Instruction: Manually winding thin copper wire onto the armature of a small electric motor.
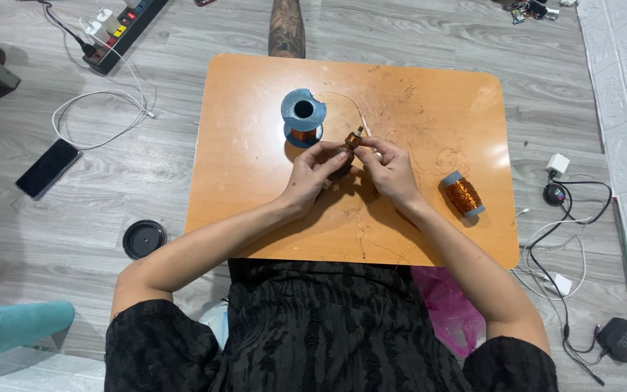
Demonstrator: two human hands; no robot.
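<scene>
Both hands meet over the middle of the orange worktop [255,218]. The left hand [312,173] and right hand [390,168] pinch a small copper coil [353,140] with their fingers. Thin wire runs toward the blue spool [303,116]. This looks like winding; the next turn needs tight, steady wire.

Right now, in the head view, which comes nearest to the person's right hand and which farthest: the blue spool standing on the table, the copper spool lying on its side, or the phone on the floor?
From the right hand:
1. Copper spool, lying just to its right on the table.
2. Blue spool, upright, up and to the left.
3. Phone, far left on the floor.
</scene>
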